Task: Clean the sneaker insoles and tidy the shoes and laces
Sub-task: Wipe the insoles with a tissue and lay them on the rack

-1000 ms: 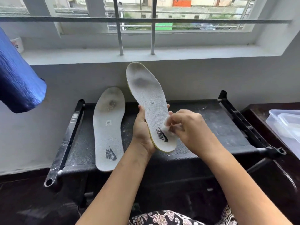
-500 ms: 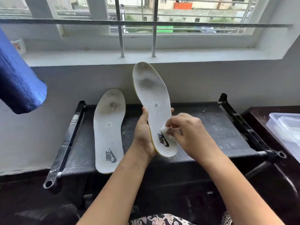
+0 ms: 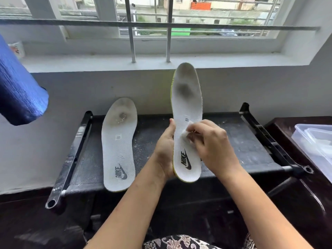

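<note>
Below the barred window (image 3: 167,24), a black rack (image 3: 251,148) stood against the wall. One white insole (image 3: 186,105), dark-stained near the toe and yellow-edged, was held upright, its heel gripped by the left hand (image 3: 164,150). Against its middle the right hand (image 3: 210,142) pinched a small white wipe (image 3: 186,134). Beside them the second insole (image 3: 118,144) lay flat on the rack, similarly stained.

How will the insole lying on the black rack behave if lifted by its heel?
The lying insole is probably light, fairly stiff: the held insole stands near-upright above the left hand without drooping. Fabric-looking top, likely grippy. Flat on the rack, so unlikely to roll.
</note>
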